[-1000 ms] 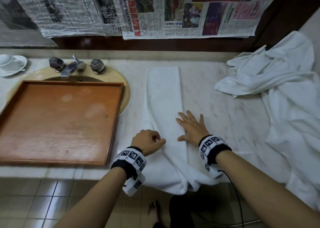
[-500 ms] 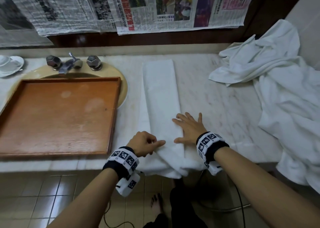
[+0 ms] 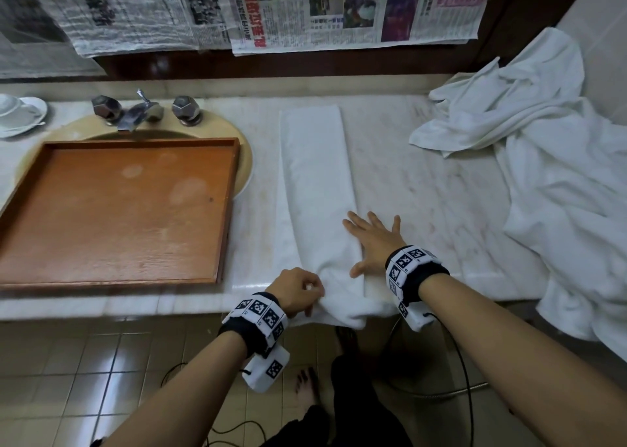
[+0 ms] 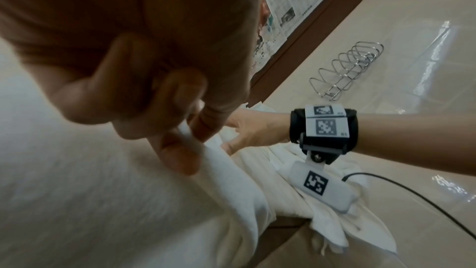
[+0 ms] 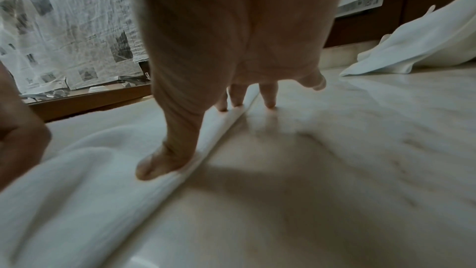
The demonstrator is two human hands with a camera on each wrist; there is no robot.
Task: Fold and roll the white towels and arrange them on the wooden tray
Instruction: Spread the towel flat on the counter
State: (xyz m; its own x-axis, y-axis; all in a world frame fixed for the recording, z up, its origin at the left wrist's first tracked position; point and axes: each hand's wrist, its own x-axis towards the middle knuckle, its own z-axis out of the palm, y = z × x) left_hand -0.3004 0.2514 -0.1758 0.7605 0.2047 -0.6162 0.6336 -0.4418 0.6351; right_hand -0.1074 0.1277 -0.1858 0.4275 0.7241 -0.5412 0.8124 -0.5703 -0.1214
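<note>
On the marble counter (image 3: 424,188), the left hand (image 3: 295,290) pinches the folded towel (image 3: 315,181), its hanging end apparently drawn higher than before; the right hand (image 3: 373,239) stays pressed flat, beside the wooden tray (image 3: 230,209).

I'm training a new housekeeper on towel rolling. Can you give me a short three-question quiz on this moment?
1. True or false: the wooden tray already holds a rolled towel.
2. What is the right hand doing? A) pressing flat on the folded towel's right edge B) lifting the tray C) turning the tap
3. Fill in: the left hand pinches the towel's ____ end.

Key: 1 false; 2 A; 3 near.
</note>
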